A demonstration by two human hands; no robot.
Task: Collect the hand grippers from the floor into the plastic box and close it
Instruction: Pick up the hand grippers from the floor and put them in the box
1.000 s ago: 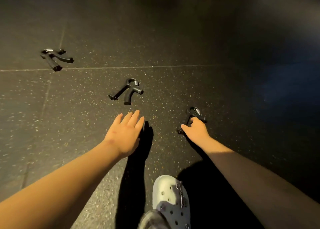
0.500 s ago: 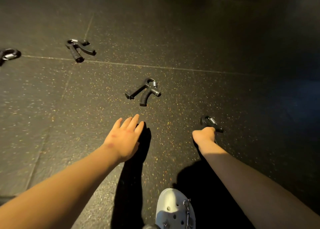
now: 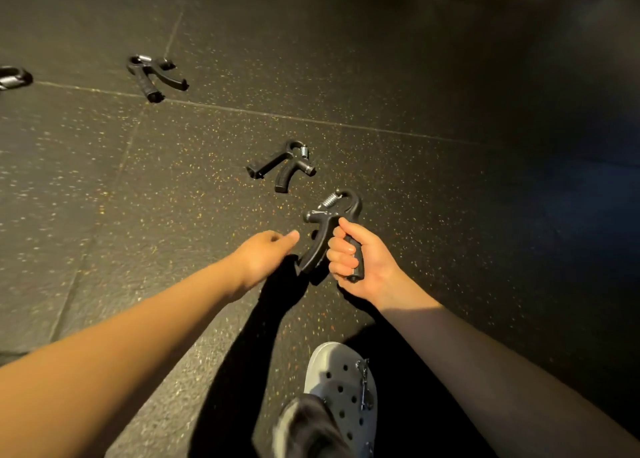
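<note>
My right hand [image 3: 360,260] grips one handle of a black hand gripper [image 3: 329,225] and holds it above the floor, spring end up. My left hand [image 3: 263,257] hovers just left of its free handle, fingers loosely extended toward it and holding nothing. A second hand gripper [image 3: 282,165] lies on the floor just beyond my hands. A third hand gripper [image 3: 154,75] lies further off at the left. Part of a fourth hand gripper [image 3: 14,78] shows at the left edge. The plastic box is out of view.
The floor [image 3: 415,94] is dark speckled rubber tiling with thin seams. My foot in a white perforated clog [image 3: 343,388] stands at the bottom centre. The right side of the view is in deep shadow.
My right hand has lifted the nearest hand gripper off the floor and turned palm up. My left hand has moved right toward it.
</note>
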